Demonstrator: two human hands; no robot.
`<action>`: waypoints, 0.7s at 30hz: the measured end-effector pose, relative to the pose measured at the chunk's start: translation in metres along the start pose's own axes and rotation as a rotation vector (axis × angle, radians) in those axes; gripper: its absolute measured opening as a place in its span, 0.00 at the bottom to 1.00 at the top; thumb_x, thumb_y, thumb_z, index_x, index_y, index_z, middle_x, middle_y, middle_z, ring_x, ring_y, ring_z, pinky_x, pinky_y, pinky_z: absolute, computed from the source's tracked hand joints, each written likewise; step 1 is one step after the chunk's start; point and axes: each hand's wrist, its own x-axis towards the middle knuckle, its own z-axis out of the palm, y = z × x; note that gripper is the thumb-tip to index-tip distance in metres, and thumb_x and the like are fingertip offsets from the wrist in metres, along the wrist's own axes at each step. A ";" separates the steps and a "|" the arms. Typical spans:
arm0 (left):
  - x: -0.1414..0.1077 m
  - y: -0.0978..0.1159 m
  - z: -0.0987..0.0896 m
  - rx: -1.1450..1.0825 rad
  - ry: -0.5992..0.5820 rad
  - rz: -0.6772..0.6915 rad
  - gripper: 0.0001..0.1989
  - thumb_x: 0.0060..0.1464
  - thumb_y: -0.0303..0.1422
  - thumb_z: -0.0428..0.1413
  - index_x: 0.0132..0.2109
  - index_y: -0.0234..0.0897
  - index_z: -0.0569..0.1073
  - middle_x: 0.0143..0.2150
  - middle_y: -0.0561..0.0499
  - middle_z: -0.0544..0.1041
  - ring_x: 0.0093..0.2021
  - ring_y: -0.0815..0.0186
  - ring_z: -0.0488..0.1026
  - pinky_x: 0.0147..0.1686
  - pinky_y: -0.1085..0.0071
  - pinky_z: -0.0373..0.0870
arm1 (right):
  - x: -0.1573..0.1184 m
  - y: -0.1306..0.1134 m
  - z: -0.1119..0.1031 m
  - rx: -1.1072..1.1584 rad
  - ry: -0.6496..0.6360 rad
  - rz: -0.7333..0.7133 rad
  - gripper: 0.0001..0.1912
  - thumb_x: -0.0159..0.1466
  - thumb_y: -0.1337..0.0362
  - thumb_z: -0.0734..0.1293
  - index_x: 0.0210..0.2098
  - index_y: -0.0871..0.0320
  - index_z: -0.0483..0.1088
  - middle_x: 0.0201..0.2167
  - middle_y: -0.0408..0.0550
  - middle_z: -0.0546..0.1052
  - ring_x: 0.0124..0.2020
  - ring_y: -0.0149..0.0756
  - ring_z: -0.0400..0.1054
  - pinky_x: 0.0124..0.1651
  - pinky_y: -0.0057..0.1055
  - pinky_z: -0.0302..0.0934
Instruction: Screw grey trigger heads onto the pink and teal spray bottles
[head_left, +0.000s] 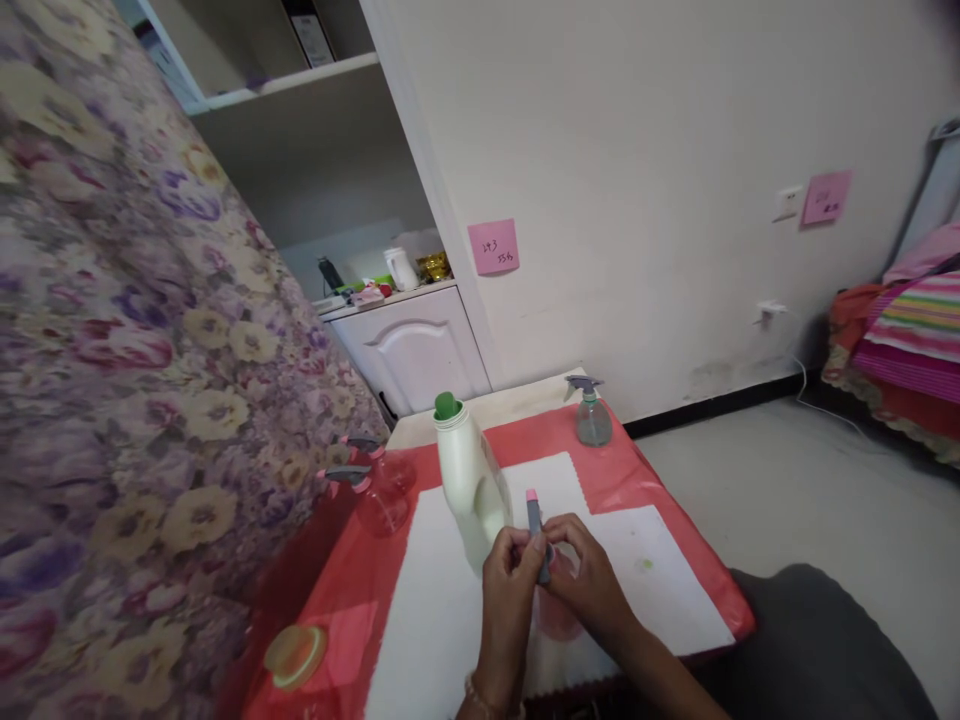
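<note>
My left hand (510, 572) is closed on the grey spray head of a spray bottle (559, 612), its pink nozzle tip pointing away from me. Against the neck of the same bottle, the fingers of my right hand (589, 575) are curled. The bottle's see-through pink body shows below my hands, over the white cloth (439, 620); my fingers hide the neck. Just beyond my left hand stands a pale green detergent jug (469, 470) with a green cap (447, 405) on top.
Pink spray bottles (382, 508) stand at the left by the floral curtain (150, 400). A clear one with a grey head (594, 424) is at the far right corner of the red tablecloth (637, 480). A round yellowish-lidded jar (296, 655) sits near left.
</note>
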 end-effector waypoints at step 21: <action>0.000 -0.004 0.001 -0.011 -0.016 0.004 0.13 0.53 0.42 0.59 0.32 0.36 0.71 0.27 0.55 0.72 0.30 0.66 0.68 0.32 0.72 0.64 | 0.002 -0.005 -0.006 0.147 -0.148 -0.003 0.08 0.60 0.60 0.69 0.37 0.56 0.71 0.41 0.48 0.74 0.46 0.43 0.69 0.51 0.38 0.63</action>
